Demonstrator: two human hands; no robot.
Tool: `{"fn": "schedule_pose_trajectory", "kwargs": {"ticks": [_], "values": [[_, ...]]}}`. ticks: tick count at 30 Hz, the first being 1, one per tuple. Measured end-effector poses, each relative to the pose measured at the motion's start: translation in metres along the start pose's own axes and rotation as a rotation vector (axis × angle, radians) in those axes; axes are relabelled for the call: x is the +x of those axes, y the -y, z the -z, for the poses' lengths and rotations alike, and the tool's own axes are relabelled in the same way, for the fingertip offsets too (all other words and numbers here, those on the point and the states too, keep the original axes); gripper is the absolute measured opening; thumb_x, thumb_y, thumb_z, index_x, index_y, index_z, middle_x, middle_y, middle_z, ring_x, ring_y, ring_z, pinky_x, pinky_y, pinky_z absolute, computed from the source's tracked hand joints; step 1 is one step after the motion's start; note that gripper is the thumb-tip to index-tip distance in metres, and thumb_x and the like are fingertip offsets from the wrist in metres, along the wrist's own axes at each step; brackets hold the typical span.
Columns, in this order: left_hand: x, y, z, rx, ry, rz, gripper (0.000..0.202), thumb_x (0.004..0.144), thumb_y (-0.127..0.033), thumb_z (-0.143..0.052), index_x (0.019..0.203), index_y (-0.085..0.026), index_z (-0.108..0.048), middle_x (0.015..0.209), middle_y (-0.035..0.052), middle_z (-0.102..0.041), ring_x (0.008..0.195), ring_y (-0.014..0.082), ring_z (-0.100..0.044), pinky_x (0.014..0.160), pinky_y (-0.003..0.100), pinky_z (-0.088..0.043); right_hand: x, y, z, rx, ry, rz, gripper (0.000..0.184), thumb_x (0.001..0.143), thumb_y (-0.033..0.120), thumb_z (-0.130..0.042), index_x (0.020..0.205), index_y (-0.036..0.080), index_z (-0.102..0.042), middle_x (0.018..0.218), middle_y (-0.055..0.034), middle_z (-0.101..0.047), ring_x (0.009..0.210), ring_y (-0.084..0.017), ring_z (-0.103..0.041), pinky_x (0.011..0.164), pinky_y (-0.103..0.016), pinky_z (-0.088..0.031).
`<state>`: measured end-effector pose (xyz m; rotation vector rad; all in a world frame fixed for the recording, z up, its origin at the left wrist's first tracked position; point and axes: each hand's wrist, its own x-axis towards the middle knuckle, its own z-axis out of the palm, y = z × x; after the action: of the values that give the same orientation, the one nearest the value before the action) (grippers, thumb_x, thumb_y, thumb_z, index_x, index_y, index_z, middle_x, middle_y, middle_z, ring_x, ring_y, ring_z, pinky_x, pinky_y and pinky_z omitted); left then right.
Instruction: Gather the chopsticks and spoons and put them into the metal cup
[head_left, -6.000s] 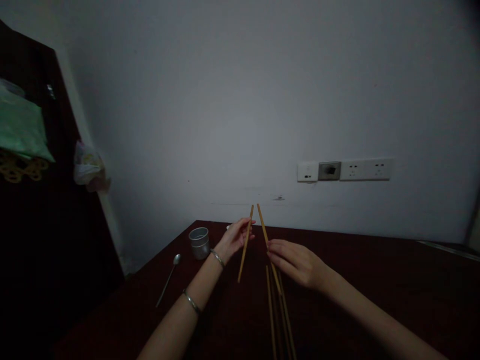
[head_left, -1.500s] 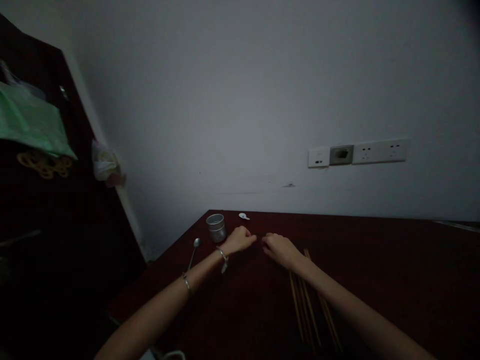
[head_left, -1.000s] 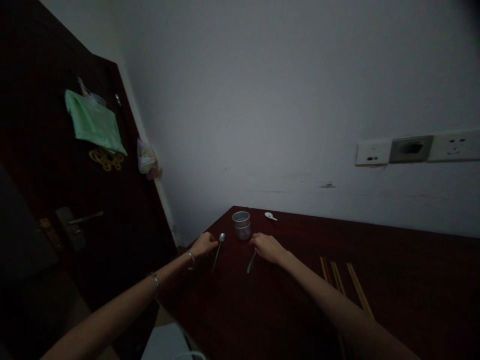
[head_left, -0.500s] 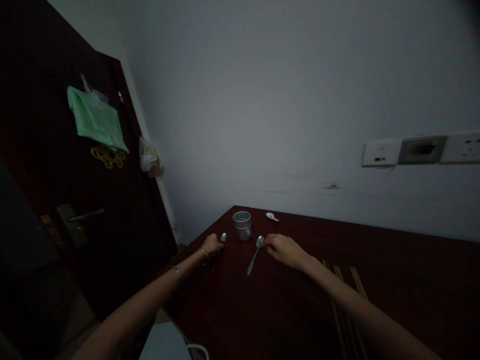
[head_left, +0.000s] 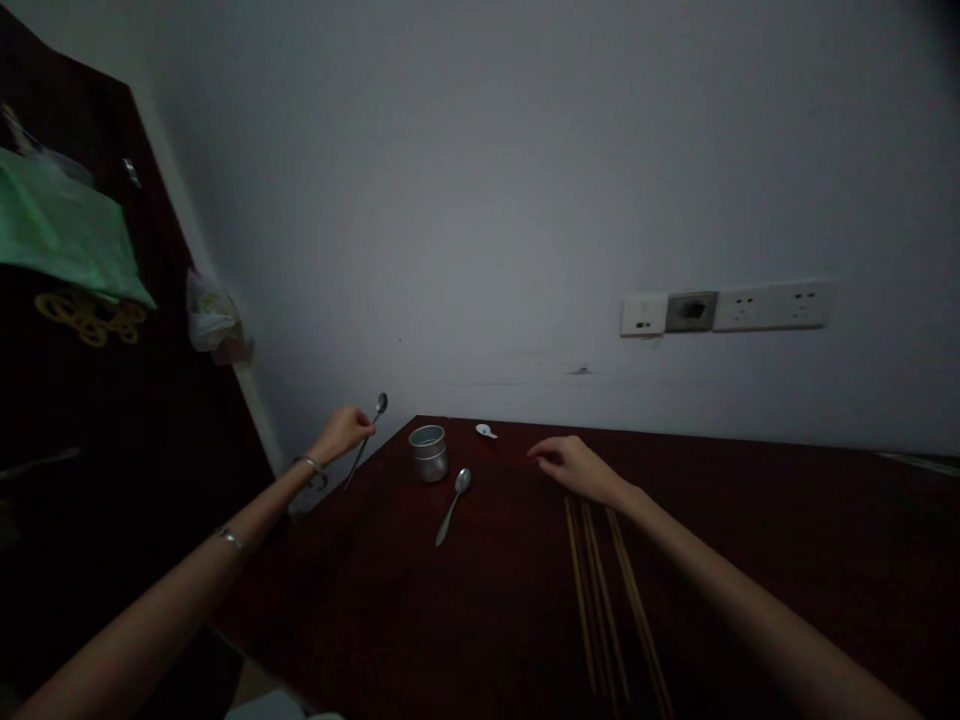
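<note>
My left hand [head_left: 345,431] pinches a long-handled metal spoon [head_left: 382,403] near the table's left edge, its bowl up and its handle slanting down to the left. To the right of that hand stands a metal cup [head_left: 430,456], upright. A second metal spoon [head_left: 453,505] lies in front of the cup, bowl pointing away from me. Farther back rests a small white spoon [head_left: 486,431]. My right hand [head_left: 574,466] hovers over the table right of the spoons, fingers loosely bent and apart, holding nothing. Several wooden chopsticks [head_left: 600,590] lie below it, in loose groups.
The dark red table [head_left: 787,540] meets a pale wall with a row of sockets [head_left: 750,308]. On the left are a dark door [head_left: 97,420] with a green cloth [head_left: 67,220] and a hanging plastic bag [head_left: 214,315]. Something white shows below the table's near edge.
My left hand has lifted the long-handled spoon up and to the left. My right hand has moved right, away from the metal spoon on the table. The view has turned to the right.
</note>
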<state>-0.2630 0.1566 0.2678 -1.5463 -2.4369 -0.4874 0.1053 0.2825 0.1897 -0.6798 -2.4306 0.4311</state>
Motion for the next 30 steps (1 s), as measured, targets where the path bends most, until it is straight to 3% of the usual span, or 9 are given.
{"fn": "schedule_pose_trajectory", "kwargs": {"ticks": [3,6,11,15,18,21,26,30], "values": [[0.005,-0.054,0.026,-0.090,-0.099,-0.253,0.018,0.072,-0.023,-0.053,0.072,-0.009,-0.064,0.061,0.0014,-0.059,0.057,0.0084,-0.049,0.056,0.018,-0.031,-0.009,-0.008,0.016,0.138,-0.075,-0.091,0.023,0.075,0.019,-0.049,0.090,0.016,-0.065,0.084,-0.0041,-0.067,0.077,-0.015,-0.060,0.072,-0.026,-0.046],[-0.006,-0.122,0.030,-0.187,-0.076,-0.495,0.020,0.075,-0.028,-0.052,0.077,-0.012,-0.064,0.063,0.0007,-0.059,0.057,0.0087,-0.049,0.057,0.018,-0.033,-0.020,-0.013,0.031,0.362,-0.085,-0.298,0.023,0.076,0.019,-0.048,0.093,0.012,-0.062,0.082,-0.0065,-0.067,0.066,-0.013,-0.060,0.055,-0.023,-0.048],[-0.041,-0.225,0.000,-0.271,0.056,-0.856,0.021,0.079,-0.029,-0.049,0.087,-0.015,-0.063,0.073,0.0019,-0.060,0.065,0.0106,-0.052,0.065,0.020,-0.037,-0.046,-0.015,0.056,0.699,-0.065,-0.575,0.016,0.078,0.019,-0.049,0.085,0.009,-0.060,0.074,-0.0077,-0.067,0.055,-0.009,-0.059,0.043,-0.016,-0.046],[-0.066,-0.282,-0.035,-0.199,0.042,-1.152,0.024,0.084,-0.026,-0.043,0.090,-0.014,-0.062,0.083,0.0063,-0.061,0.074,0.0131,-0.055,0.070,0.022,-0.039,-0.074,-0.020,0.070,0.867,-0.092,-0.710,0.015,0.080,0.019,-0.051,0.077,0.009,-0.061,0.066,-0.0059,-0.066,0.055,-0.008,-0.061,0.045,-0.014,-0.046],[-0.080,-0.306,-0.060,-0.193,-0.050,-1.338,0.026,0.087,-0.027,-0.038,0.093,-0.014,-0.059,0.084,0.0067,-0.061,0.073,0.0122,-0.056,0.066,0.022,-0.041,-0.093,-0.028,0.073,1.026,-0.099,-0.756,0.018,0.080,0.024,-0.054,0.075,0.007,-0.061,0.062,-0.0061,-0.065,0.055,-0.009,-0.061,0.049,-0.014,-0.048],[-0.091,-0.318,-0.080,-0.222,-0.179,-1.506,0.024,0.088,-0.025,-0.035,0.094,-0.015,-0.057,0.083,0.0048,-0.060,0.073,0.0113,-0.058,0.062,0.020,-0.044,-0.104,-0.039,0.071,1.160,-0.134,-0.762,0.017,0.076,0.025,-0.060,0.072,0.009,-0.059,0.056,-0.0015,-0.061,0.049,-0.007,-0.058,0.051,-0.015,-0.049],[-0.103,-0.319,-0.106,-0.268,-0.394,-1.644,0.025,0.089,-0.019,-0.032,0.093,-0.014,-0.056,0.081,0.0050,-0.062,0.071,0.0099,-0.059,0.058,0.019,-0.047,-0.109,-0.056,0.061,1.245,-0.140,-0.780,0.014,0.073,0.021,-0.063,0.066,0.010,-0.058,0.051,0.0028,-0.056,0.043,-0.003,-0.052,0.044,-0.012,-0.045],[-0.108,-0.310,-0.116,-0.254,-0.461,-1.701,0.025,0.088,-0.015,-0.033,0.102,-0.012,-0.054,0.089,0.0081,-0.064,0.072,0.0111,-0.060,0.058,0.021,-0.049,-0.111,-0.063,0.051,1.231,-0.157,-0.804,0.010,0.069,0.018,-0.066,0.067,0.010,-0.060,0.054,0.0021,-0.058,0.045,-0.003,-0.053,0.044,-0.010,-0.045]]}}
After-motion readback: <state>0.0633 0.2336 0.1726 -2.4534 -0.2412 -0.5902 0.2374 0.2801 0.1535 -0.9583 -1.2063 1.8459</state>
